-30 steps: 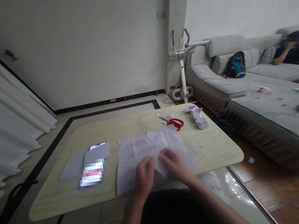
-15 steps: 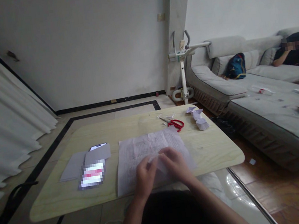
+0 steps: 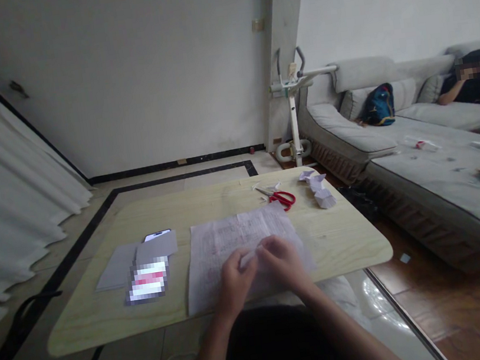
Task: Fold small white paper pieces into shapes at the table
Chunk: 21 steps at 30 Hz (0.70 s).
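Note:
Both hands meet over a large printed sheet of paper (image 3: 214, 249) lying near the table's front edge. My left hand (image 3: 236, 279) is closed on a small piece of white paper (image 3: 247, 258), thumb on top. My right hand (image 3: 282, 260) pinches the same piece from the other side; its fingertips partly hide it. Just past the sheet lie scissors (image 3: 285, 200) with red handles, their blades pointing away to the left. Folded paper pieces (image 3: 325, 198) sit in a row at the table's far right.
On the wooden table (image 3: 81, 321), a lit phone (image 3: 147, 281) and white paper (image 3: 116, 268) lie at the left, another phone (image 3: 157, 235) partly covered. Small paper scraps (image 3: 273, 186) are by the scissors. A grey sofa (image 3: 429, 189) with a seated person (image 3: 472, 89) stands right.
The small paper between my hands has turned and now looks narrower and lower. My fingers have shifted slightly; the things on the table stay in place.

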### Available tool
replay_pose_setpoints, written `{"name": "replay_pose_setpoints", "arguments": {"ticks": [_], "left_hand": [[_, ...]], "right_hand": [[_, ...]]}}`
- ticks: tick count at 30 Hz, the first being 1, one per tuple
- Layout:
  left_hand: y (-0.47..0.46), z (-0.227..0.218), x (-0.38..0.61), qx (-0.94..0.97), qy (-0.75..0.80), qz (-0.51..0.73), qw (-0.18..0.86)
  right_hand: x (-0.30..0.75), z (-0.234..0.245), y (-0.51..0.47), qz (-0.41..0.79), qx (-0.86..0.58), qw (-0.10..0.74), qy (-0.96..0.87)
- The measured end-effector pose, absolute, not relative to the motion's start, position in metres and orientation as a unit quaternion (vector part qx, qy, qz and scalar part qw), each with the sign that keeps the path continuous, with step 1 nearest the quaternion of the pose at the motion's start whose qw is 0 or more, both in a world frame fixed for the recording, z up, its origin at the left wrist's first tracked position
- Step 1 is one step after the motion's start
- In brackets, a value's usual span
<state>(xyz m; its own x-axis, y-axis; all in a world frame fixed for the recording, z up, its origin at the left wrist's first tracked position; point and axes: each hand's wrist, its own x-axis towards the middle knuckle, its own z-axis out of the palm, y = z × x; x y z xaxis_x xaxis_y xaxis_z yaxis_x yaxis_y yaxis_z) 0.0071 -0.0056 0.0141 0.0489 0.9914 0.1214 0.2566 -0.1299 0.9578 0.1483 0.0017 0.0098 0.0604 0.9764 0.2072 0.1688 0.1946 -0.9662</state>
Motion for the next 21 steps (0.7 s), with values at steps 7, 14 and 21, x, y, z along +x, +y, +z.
{"name": "replay_pose_setpoints", "arguments": {"ticks": [7,14,21], "left_hand": [[-0.005,0.008,0.007,0.577,0.517,0.485,0.405],[-0.004,0.003,0.006,0.552,0.537,0.494,0.402],[-0.002,0.003,0.007,0.55,0.529,0.501,0.408]], "right_hand": [[0.146,0.013,0.0,0.383,-0.51,0.515,-0.572],[0.145,0.012,-0.001,0.368,-0.524,0.498,-0.585],[0.148,0.012,0.0,0.368,-0.522,0.507,-0.58]]}}
